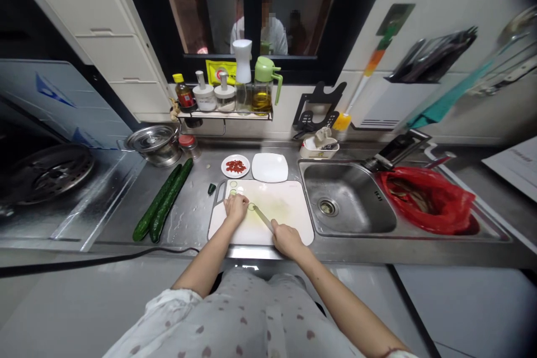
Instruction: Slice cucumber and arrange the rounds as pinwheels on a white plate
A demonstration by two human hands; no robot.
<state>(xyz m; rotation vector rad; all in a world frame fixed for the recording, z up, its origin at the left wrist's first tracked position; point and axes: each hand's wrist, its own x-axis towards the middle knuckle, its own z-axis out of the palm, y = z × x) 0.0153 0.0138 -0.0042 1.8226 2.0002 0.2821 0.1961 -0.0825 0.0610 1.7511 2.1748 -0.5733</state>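
My right hand [288, 239] is wrapped round the handle of a knife [263, 218]. Its blade points up and left over a white cutting board [293, 201], the tip meeting a thin round cucumber slice [251, 207]. From the left, my left hand [236, 208] rests on the board with bent fingers, the fingertips at that slice's edge. Just beyond this hand lie more cucumber slices [233, 184]. A dark green cucumber end [212, 189] sits off the board's left corner. Two whole cucumbers [168, 201] lie side by side farther left.
Behind the board stand a small plate of chopped red pieces [235, 166] and a white square plate [270, 167]. To the right is a sink [352, 196] with a red plastic bag [428, 201] beside it. A lidded pot [154, 144] and a seasoning rack [226, 114] are at the back.
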